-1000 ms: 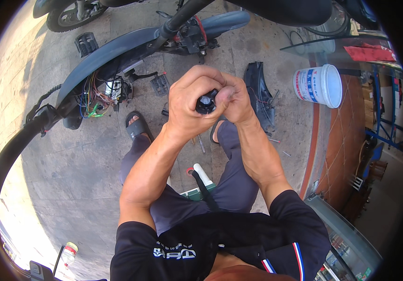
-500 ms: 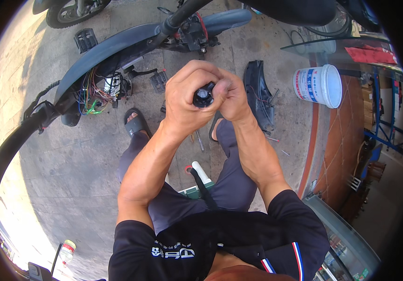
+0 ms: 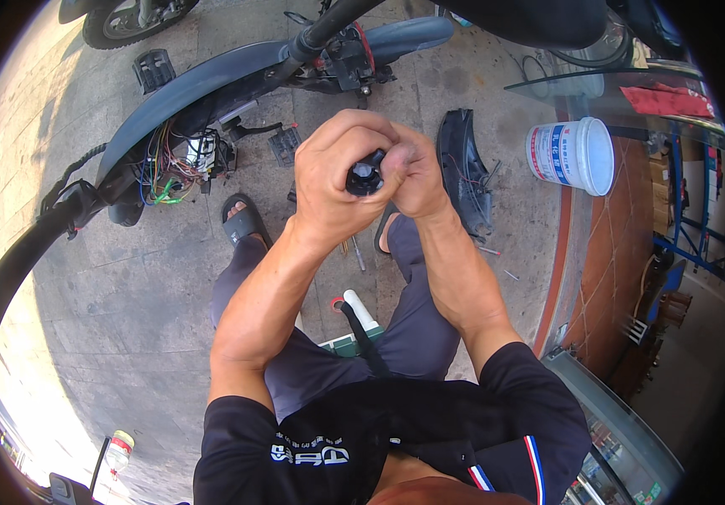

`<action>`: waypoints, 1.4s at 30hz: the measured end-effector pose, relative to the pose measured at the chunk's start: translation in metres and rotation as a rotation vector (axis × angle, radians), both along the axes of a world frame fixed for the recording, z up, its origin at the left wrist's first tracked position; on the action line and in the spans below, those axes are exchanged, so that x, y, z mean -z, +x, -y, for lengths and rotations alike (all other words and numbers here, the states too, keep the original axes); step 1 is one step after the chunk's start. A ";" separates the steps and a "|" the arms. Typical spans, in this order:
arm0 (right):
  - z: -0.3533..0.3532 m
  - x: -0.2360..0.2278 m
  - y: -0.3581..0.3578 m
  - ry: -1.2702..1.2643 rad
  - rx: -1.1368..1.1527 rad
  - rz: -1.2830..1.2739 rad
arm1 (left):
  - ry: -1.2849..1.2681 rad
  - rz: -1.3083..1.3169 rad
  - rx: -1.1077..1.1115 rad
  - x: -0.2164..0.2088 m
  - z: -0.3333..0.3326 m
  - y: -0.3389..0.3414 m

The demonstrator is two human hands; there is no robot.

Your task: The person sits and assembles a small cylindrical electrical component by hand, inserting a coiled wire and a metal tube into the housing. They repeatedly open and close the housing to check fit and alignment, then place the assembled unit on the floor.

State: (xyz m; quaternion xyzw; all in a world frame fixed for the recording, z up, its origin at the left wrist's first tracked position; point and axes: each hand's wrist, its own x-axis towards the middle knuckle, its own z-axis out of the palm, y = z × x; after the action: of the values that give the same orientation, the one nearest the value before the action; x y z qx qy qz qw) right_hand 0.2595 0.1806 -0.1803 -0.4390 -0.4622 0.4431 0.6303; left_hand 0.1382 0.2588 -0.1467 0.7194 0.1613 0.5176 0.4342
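Both my hands are closed around a black cylindrical part, whose round end with a pale grey centre faces up. My left hand wraps its left side, fingers curled over the far side. My right hand presses in from the right, its thumb lying by the rim. Most of the part is hidden inside the fingers, so its exact kind cannot be told. Beyond and left of my hands lies a two-wheeler's dark frame, with a bundle of coloured wires hanging out beside it.
A black curved cover panel lies on the paving to the right. Farther right is a white bucket. A pedal crank sits under the frame. A screwdriver and a green-and-white box are between my legs. A bottle stands lower left.
My hands have shifted very slightly left, still gripping the black part. Nothing else has visibly moved.
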 end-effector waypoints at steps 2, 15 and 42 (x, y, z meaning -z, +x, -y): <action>0.001 0.000 0.000 -0.008 0.010 0.013 | -0.003 0.006 0.000 0.000 0.000 0.000; 0.006 0.015 0.010 0.104 -0.058 -0.047 | -0.054 0.007 0.077 -0.003 0.005 0.000; -0.003 -0.011 0.004 0.037 0.042 0.155 | -0.195 0.043 0.108 0.000 0.004 -0.002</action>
State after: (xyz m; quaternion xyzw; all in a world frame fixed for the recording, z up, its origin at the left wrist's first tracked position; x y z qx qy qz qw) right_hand 0.2632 0.1840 -0.1695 -0.4699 -0.5083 0.3859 0.6098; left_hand 0.1357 0.2552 -0.1466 0.6701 0.1624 0.4907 0.5327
